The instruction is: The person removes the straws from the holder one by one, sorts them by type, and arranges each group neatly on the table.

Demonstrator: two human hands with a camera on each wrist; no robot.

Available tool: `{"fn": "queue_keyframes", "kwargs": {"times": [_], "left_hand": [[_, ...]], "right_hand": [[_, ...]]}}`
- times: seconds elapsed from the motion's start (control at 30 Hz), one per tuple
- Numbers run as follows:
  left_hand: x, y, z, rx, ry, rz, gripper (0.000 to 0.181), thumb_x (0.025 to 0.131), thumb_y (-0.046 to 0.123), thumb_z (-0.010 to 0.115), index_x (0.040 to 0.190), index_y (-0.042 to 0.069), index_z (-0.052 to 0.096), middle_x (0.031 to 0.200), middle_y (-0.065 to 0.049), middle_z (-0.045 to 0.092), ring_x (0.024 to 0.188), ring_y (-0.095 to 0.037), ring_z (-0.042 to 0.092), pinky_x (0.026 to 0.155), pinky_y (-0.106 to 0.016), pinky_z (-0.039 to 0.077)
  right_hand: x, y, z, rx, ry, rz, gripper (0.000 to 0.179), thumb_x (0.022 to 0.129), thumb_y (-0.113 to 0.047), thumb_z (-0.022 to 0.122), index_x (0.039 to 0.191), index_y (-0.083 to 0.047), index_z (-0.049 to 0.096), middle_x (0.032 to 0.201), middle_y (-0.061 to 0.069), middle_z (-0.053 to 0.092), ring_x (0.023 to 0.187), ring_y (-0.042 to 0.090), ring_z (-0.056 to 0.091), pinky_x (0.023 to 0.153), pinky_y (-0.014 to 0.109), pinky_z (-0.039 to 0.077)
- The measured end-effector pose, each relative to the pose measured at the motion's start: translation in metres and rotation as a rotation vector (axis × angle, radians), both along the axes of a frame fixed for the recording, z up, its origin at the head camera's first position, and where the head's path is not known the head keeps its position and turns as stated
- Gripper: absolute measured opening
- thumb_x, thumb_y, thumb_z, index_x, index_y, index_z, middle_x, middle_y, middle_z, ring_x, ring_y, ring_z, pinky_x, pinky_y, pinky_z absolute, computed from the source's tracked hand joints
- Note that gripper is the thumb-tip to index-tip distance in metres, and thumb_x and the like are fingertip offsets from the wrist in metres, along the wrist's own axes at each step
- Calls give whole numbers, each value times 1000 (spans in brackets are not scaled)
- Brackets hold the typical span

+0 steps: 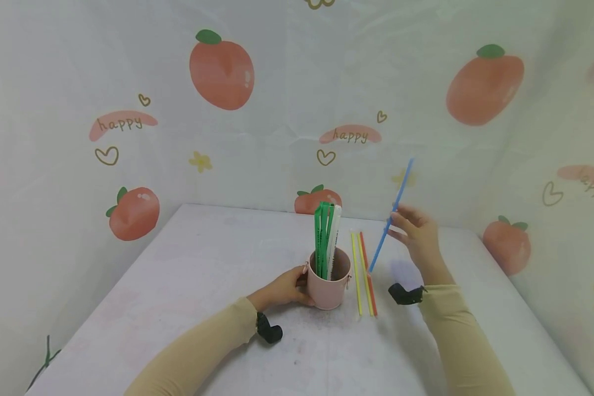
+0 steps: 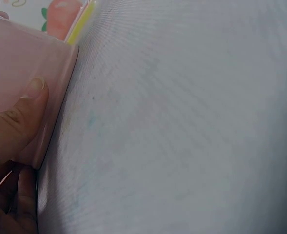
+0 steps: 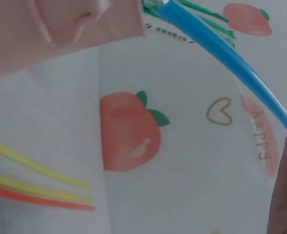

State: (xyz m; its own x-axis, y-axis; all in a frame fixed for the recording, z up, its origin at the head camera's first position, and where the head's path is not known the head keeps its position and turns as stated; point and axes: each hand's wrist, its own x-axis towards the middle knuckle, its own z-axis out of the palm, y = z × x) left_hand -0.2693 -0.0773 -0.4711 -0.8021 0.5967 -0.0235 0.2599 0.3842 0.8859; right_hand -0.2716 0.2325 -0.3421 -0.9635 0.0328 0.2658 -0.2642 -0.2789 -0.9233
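Note:
A small pink pail (image 1: 326,294) stands upright on the table, and my left hand (image 1: 284,289) holds it from the left side. In the left wrist view the thumb (image 2: 24,117) lies along the pail's wall. Slim green strips (image 1: 322,236) and a white one (image 1: 334,236), both with printing, lean inside the pail. To the right, my right hand (image 1: 418,236) pinches a blue straw (image 1: 401,190) around its middle, raised and tilted with the top leaning right. In the right wrist view, the straw's lower end overlaps the area beside the pail's rim.
Two yellow straws (image 1: 357,275) and a red straw (image 1: 373,297) lie side by side on the white table (image 1: 218,264), right of the pail. Behind the table hangs a white backdrop (image 1: 277,82) printed with fruit and hearts.

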Motion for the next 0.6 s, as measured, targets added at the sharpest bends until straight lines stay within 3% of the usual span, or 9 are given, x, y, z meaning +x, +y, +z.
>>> {"fn": "queue_keyframes", "kwargs": {"times": [0.17, 0.27, 0.4, 0.5, 0.6], "left_hand": [[-1, 0, -2, 1, -5, 5, 88, 73, 9, 84, 147, 8, 37, 146, -6, 48, 131, -24, 50, 113, -39, 39], [0, 0, -2, -6, -9, 13, 88, 73, 9, 85, 147, 8, 37, 146, -6, 47, 131, -24, 49, 113, -39, 38], [1, 1, -1, -6, -15, 18, 89, 73, 10, 84, 147, 7, 36, 146, -6, 46, 132, -24, 49, 114, -39, 38], [1, 0, -1, -1, -13, 11, 88, 73, 10, 84, 147, 6, 36, 147, -7, 46, 132, -25, 49, 113, -39, 38], [0, 0, -2, -1, -7, 5, 88, 73, 10, 84, 147, 6, 36, 147, -7, 46, 132, -24, 49, 113, -39, 38]], "right_hand": [[-10, 5, -14, 87, -53, -2, 18, 91, -5, 65, 101, -19, 67, 90, -6, 68, 82, 8, 68, 74, 25, 60], [-17, 8, -25, 142, -71, 3, 27, 91, -5, 65, 118, -10, 62, 90, -5, 68, 83, 8, 69, 72, 25, 60], [-25, 14, -36, 274, -95, 5, 52, 93, -6, 62, 141, 1, 42, 89, -6, 66, 83, 7, 69, 72, 25, 60], [-27, 17, -40, 388, -127, 11, 58, 94, -7, 61, 146, 0, 35, 90, -8, 65, 82, 6, 69, 73, 26, 60], [-29, 18, -45, 489, -179, 18, 59, 95, -6, 60, 148, -1, 34, 96, 0, 66, 82, 6, 69, 75, 29, 61]]}}
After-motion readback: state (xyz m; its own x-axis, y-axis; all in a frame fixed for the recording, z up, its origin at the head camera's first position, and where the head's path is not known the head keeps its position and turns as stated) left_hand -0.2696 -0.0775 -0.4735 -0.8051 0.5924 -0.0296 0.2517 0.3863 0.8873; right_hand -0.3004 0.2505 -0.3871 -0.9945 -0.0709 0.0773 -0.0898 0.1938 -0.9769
